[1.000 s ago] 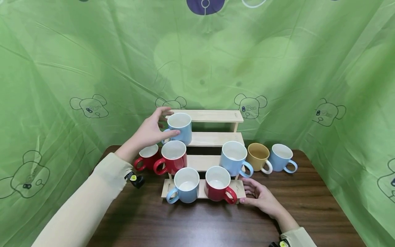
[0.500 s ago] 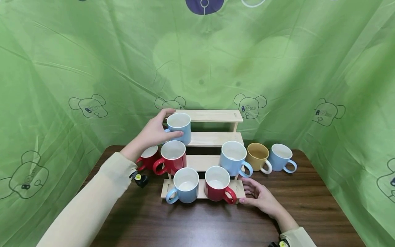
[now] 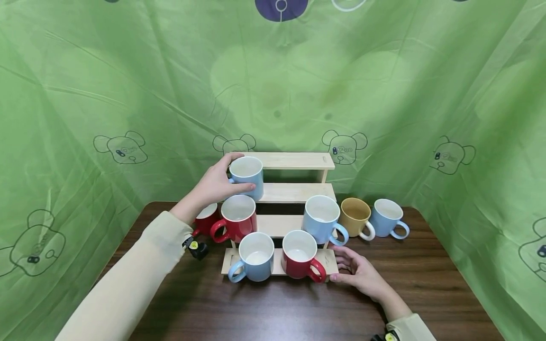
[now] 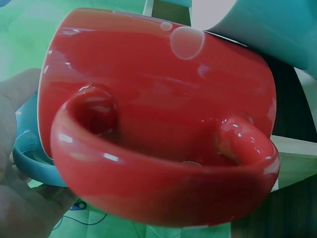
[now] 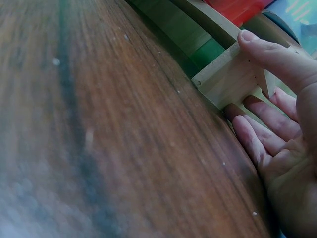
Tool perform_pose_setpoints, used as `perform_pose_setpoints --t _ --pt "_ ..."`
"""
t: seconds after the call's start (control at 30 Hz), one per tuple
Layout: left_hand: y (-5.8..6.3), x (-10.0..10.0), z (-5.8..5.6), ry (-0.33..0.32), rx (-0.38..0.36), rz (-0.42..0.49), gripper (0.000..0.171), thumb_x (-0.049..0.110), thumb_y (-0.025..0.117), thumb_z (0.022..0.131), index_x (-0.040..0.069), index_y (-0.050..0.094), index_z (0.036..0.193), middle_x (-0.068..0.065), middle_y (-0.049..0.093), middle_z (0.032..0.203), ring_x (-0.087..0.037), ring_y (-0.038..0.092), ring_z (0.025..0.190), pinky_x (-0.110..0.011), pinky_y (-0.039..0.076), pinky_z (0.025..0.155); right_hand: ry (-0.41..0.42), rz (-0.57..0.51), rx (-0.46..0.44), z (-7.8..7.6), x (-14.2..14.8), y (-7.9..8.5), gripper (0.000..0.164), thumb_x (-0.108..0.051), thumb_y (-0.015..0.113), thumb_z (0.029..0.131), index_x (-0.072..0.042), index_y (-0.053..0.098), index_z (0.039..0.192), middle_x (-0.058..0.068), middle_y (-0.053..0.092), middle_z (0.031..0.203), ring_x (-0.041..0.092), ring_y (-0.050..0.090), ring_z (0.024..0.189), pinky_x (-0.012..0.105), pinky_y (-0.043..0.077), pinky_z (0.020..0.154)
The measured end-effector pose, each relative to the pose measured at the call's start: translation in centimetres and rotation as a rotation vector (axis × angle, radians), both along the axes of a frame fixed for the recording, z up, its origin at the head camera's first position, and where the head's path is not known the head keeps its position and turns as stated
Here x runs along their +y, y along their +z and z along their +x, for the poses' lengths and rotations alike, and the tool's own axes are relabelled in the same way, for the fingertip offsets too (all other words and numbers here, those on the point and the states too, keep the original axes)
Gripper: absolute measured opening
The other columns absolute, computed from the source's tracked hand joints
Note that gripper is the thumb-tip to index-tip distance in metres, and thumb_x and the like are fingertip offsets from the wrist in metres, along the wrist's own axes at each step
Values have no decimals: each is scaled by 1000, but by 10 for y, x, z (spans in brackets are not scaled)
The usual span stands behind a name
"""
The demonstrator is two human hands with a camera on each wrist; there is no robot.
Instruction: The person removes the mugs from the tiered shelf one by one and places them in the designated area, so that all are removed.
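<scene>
Fingers [image 3: 242,187] round upright mug [image 3: 252,180], handle [image 4: 39,171] leftward.

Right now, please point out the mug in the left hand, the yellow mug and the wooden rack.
Held blue mug [image 3: 256,180]: head view, outer wall.
Yellow mug [image 3: 351,225]: head view, outer wall.
Wooden rack [image 3: 295,161]: head view, top board.

A creased green fabric backdrop [image 3: 179,71], printed with line-drawn bear heads [image 3: 344,149], 4 in a row, and 1 purple shape [image 3: 268,9] cut off at the top, hangs behind and beside a dark brown, wood-grain bench [image 3: 264,312].
</scene>
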State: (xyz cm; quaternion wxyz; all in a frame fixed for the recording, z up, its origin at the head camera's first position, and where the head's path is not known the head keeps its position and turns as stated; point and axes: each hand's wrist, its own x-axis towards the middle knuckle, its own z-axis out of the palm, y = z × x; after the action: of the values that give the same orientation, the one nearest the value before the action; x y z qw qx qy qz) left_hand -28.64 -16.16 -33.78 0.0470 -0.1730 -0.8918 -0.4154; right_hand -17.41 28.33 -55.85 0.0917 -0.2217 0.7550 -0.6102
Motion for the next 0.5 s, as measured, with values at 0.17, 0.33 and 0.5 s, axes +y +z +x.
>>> perform_pose_setpoints --t 0.17,0.33,0.5 --pt "1 2 2 -2 -3 12 94 37 98 83 18 46 159 -13 67 136 -34 64 125 -59 53 101 -10 0 2 1 0 0 72 0 84 94 6 47 156 28 65 143 19 72 119 26 58 101" --pt "2 2 2 -3 -6 14 94 37 97 84 18 46 159 -13 67 137 -35 64 125 -59 54 101 -12 1 4 2 0 0 72 -1 84 94 5 48 156 29 65 143 19 72 119 26 58 101" --pt "2 0 3 15 -5 8 92 39 97 83 19 48 158 -11 67 136 -33 64 124 -57 53 102 1 -3 6 1 0 1 73 0 84 94 5 47 156 31 64 143 19 72 119 27 58 101"
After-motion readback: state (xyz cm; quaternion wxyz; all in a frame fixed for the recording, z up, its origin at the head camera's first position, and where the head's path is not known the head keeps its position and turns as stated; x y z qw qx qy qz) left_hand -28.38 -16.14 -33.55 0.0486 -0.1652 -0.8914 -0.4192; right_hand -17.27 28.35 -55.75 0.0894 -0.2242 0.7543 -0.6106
